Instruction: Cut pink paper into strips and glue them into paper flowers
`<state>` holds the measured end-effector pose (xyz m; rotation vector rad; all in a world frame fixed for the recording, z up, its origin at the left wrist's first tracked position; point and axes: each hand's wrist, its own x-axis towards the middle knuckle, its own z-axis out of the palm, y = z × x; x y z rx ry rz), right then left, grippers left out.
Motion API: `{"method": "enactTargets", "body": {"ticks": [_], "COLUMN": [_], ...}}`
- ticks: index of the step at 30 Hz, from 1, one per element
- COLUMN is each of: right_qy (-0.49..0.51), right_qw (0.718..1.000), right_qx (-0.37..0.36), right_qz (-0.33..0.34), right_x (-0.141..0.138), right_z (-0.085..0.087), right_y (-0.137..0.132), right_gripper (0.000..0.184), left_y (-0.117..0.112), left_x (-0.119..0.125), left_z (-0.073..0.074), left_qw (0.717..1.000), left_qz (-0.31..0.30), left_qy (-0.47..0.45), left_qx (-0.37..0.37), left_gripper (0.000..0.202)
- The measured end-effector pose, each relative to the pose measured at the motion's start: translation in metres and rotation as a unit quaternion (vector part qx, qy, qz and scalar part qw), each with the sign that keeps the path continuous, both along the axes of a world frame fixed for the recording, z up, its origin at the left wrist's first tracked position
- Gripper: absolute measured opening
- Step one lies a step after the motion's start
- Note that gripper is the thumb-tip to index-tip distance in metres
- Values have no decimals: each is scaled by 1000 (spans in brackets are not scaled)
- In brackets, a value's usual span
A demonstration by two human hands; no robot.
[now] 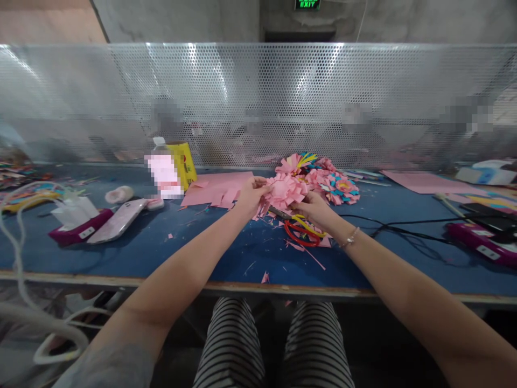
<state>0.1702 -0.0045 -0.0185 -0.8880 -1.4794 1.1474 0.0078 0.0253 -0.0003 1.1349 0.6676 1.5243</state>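
Both my hands hold a pink paper flower (285,191) just above the blue table (226,253). My left hand (251,195) pinches its left edge with closed fingers. My right hand (314,209) grips it from below on the right; a thin bracelet is on that wrist. Under my right hand lie red-handled scissors (301,234) and a yellow loop. Behind the flower sits a heap of finished paper flowers (331,180) in pink, blue and yellow. Pink paper scraps litter the table around my hands.
Pink paper sheets (220,188) lie left of the flower, another pink sheet (428,181) at far right. A yellow bottle (183,164), tissue box (78,221), tape roll (119,194) and black cable (404,229) are on the table. A perforated metal screen (258,102) backs it.
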Motion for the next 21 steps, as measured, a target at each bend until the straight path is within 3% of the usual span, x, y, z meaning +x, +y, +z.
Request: {"method": "enactTargets", "body": {"ticks": [21], "right_qy": [-3], "right_qw": [1000], "right_qx": [2], "right_qz": [19], "right_x": [0], "right_z": [0], "right_y": [-4], "right_gripper": [39], "left_y": [-4], "left_x": [0], "left_z": [1], "left_qw": [999], "left_qz": [-11], "left_qy": [41], "left_qx": [-17], "left_gripper": [25]}}
